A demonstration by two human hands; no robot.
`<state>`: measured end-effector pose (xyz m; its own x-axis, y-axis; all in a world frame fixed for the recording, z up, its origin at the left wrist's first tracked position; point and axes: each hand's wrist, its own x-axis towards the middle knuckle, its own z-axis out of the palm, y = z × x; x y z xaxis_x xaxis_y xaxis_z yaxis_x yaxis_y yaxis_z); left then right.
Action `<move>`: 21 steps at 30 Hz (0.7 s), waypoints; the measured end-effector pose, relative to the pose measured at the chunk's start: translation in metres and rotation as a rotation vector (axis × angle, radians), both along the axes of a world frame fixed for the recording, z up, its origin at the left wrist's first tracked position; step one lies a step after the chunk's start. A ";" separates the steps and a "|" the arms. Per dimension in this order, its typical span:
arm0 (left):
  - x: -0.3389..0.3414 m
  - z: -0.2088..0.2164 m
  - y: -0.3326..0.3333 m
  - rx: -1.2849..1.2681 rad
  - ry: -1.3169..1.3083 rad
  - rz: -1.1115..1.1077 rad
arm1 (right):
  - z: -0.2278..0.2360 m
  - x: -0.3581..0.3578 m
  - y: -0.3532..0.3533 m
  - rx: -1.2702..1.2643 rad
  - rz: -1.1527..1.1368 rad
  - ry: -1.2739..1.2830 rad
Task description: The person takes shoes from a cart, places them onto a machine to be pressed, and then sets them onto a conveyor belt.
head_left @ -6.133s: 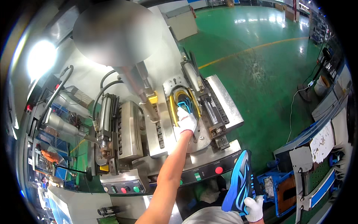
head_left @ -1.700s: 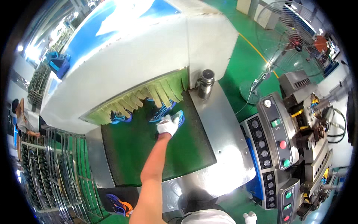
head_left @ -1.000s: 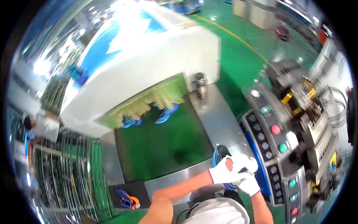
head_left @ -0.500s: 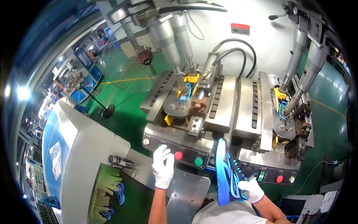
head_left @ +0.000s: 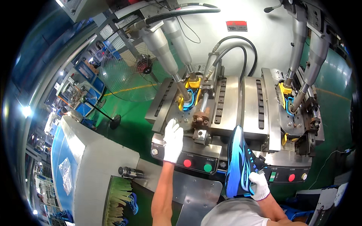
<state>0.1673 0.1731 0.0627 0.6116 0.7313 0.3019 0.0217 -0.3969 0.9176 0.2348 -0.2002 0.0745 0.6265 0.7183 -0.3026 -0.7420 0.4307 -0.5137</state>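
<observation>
My left hand [head_left: 173,142], in a white knit glove, reaches over the left control panel [head_left: 198,153] toward the left press station [head_left: 184,119]. Its fingers are stretched out and it holds nothing. Near my body, my right hand [head_left: 259,186], gloved too, grips a blue and black sneaker [head_left: 241,165] at the heel end. The sneaker points toe away from me, its pale-to-deep-blue sole side turned left. At the left station, a blue loop-shaped part [head_left: 193,98] sits among yellow pads [head_left: 194,83] beneath slanted metal rods.
A matching right station [head_left: 290,116] has its own button panel [head_left: 288,175]. Left of me are a grey chute [head_left: 102,158] with a fringed opening [head_left: 117,199], sneakers [head_left: 132,203] inside it, and a dark cylinder [head_left: 131,173]. A large caged fan [head_left: 141,66] stands behind.
My left hand has moved forward from the panel buttons toward the left station. More of a silver rod shows there. The sneaker stays in my right hand, and the view has shifted slightly.
</observation>
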 end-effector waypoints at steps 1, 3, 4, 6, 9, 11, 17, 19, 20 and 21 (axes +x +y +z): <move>0.004 0.000 0.006 -0.015 -0.009 -0.011 | 0.000 -0.001 0.002 -0.006 -0.001 -0.006; 0.009 -0.005 0.018 -0.013 0.020 0.005 | -0.001 -0.001 0.007 -0.020 0.000 -0.020; 0.012 -0.008 0.025 -0.013 0.033 0.016 | 0.000 -0.001 0.009 -0.028 0.004 -0.028; 0.022 -0.014 0.034 -0.054 0.012 0.033 | 0.006 0.001 0.015 -0.033 0.002 -0.026; 0.042 -0.016 0.048 -0.012 0.101 0.054 | 0.003 0.010 0.020 -0.076 0.017 -0.051; 0.072 0.006 0.042 -0.156 0.156 0.022 | -0.015 0.018 0.012 -0.091 0.012 -0.080; 0.123 -0.041 0.080 -0.062 0.144 0.140 | 0.009 0.023 0.025 -0.041 -0.027 -0.105; 0.143 -0.061 0.095 0.018 0.377 0.102 | 0.006 0.026 0.015 -0.097 -0.032 -0.064; 0.150 -0.072 0.105 0.063 0.495 0.089 | 0.012 0.026 0.017 -0.098 -0.045 -0.067; 0.152 -0.090 0.119 0.245 0.629 0.197 | -0.002 0.023 0.007 -0.096 -0.016 -0.058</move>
